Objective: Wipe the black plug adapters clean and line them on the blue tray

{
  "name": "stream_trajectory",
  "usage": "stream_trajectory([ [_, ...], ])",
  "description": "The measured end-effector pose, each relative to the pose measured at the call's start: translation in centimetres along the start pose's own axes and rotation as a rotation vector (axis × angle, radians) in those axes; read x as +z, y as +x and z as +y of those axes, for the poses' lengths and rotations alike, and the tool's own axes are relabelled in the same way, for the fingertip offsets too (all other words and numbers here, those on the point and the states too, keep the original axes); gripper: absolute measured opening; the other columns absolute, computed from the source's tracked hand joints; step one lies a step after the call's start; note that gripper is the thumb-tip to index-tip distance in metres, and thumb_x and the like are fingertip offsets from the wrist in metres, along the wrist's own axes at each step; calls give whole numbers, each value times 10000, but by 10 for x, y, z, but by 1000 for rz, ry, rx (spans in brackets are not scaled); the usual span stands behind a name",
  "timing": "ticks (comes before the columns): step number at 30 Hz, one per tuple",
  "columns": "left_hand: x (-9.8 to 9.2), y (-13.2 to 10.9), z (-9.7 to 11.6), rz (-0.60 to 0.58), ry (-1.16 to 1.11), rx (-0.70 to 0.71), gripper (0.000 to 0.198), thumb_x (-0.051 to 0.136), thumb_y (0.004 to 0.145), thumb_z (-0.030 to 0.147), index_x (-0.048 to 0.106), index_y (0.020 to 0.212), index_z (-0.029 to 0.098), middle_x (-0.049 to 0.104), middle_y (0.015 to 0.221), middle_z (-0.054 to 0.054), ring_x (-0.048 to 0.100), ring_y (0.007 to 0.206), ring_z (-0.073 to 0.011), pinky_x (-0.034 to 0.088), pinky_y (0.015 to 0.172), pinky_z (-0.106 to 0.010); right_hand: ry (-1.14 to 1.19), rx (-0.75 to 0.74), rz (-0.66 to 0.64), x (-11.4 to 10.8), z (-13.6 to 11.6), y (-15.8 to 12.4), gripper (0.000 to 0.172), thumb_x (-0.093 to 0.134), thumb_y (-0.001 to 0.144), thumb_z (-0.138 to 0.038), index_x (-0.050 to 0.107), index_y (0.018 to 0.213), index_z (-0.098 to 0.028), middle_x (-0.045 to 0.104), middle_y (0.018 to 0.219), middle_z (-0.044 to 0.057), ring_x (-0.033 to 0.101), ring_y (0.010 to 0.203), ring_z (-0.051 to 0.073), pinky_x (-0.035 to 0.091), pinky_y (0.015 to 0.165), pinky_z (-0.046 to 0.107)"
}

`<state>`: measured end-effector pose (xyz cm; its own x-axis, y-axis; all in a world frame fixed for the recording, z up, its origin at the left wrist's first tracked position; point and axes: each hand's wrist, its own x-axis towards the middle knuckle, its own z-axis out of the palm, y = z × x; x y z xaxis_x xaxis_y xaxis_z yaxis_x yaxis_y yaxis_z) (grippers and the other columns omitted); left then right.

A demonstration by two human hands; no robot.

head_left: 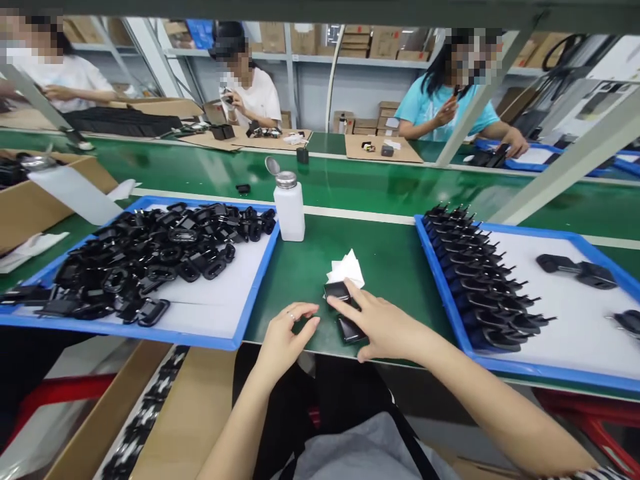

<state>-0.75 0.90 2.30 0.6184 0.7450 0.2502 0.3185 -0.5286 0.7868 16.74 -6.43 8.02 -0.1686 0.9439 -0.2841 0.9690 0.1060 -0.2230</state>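
Note:
My right hand [383, 323] reaches over two glossy black blocks at the table's front edge, fingers spread. Its fingertips rest on or just above the upper block [336, 291]; the lower block [351, 330] lies under the palm side, partly hidden. Just left of them, my left hand [287, 337] is held with curved fingers, thumb and forefinger apart and nothing between them. A folded white wipe [349, 269] lies right behind the upper block. Whether the two blocks are joined is hidden by the right hand.
A blue-rimmed tray [239, 333] of jumbled black plug parts stands left, beside a white pump bottle [290, 212] with its lid up. Another blue-rimmed tray [453, 320] at right holds rows of black plug adapters [480, 280]. Three people work across the green bench [345, 180].

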Motion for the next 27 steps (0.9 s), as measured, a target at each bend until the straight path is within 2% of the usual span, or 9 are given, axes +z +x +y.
stream_trajectory([
  [2, 1, 1, -1, 7, 2, 10, 176, 445, 750, 263, 538, 880, 189, 589, 859, -21, 533, 777, -116, 431, 704, -249, 103, 61, 23, 1, 15, -11, 1032, 700, 502, -253, 39, 1294, -211, 66, 1343, 151, 172, 1188, 292, 296, 896, 423],
  [4, 6, 3, 1, 43, 19, 51, 188, 440, 751, 260, 530, 897, 183, 574, 909, -35, 519, 849, -129, 420, 759, -270, 200, 134, 61, 6, 30, -23, 981, 661, 560, -283, 26, 1296, -153, 113, 1335, 165, 164, 1199, 254, 253, 937, 400],
  [6, 12, 6, 7, 56, 64, 115, 197, 440, 750, 265, 527, 906, 183, 562, 942, -42, 499, 899, -142, 403, 803, -289, 274, 166, 99, 14, 40, -29, 864, 616, 614, -303, 104, 1290, -134, 202, 1312, 162, 206, 1189, 232, 250, 943, 398],
  [9, 25, 10, 19, -82, 174, 198, 246, 473, 727, 286, 512, 953, 198, 556, 971, -38, 485, 914, -163, 406, 805, -309, 297, 140, 189, 28, 47, -28, 642, 597, 634, -355, 348, 1197, -173, 329, 1254, 132, 284, 1148, 244, 272, 919, 431],
  [12, 37, 11, 30, -201, 331, 136, 426, 560, 649, 306, 464, 1041, 168, 536, 1020, -76, 468, 938, -230, 422, 768, -364, 299, 86, 314, 39, 46, -21, 372, 616, 622, -362, 542, 949, -198, 442, 1154, 100, 348, 1090, 262, 277, 898, 452],
  [17, 42, 8, 41, -239, 194, -16, 454, 591, 603, 294, 434, 1010, 169, 515, 971, -64, 527, 831, -199, 455, 674, -316, 772, 3, 378, 47, 35, -23, 333, 570, 670, -332, 465, 959, -204, 565, 842, 34, 531, 764, 172, 439, 687, 312],
  [21, 46, 7, 48, -108, 6, -59, 481, 573, 626, 339, 380, 1044, 201, 529, 941, -32, 528, 836, -168, 444, 713, -294, 1058, 49, 632, 48, 18, -23, 284, 484, 711, -364, 438, 947, -212, 539, 743, 10, 530, 663, 151, 449, 580, 265],
  [24, 58, 9, 48, 7, 27, -7, 487, 552, 657, 308, 359, 1086, 183, 491, 1044, -71, 463, 964, -195, 395, 815, -335, 928, 141, 770, 49, 7, -18, 180, 459, 727, -333, 506, 845, -205, 524, 750, 25, 521, 677, 160, 443, 597, 278],
  [27, 66, 8, 43, 42, 59, -36, 444, 558, 651, 272, 399, 1044, 142, 501, 1009, -94, 458, 958, -208, 392, 815, -351, 737, 187, 778, 51, 2, -15, 154, 481, 719, -296, 536, 833, -208, 535, 807, 41, 521, 709, 172, 444, 611, 288],
])
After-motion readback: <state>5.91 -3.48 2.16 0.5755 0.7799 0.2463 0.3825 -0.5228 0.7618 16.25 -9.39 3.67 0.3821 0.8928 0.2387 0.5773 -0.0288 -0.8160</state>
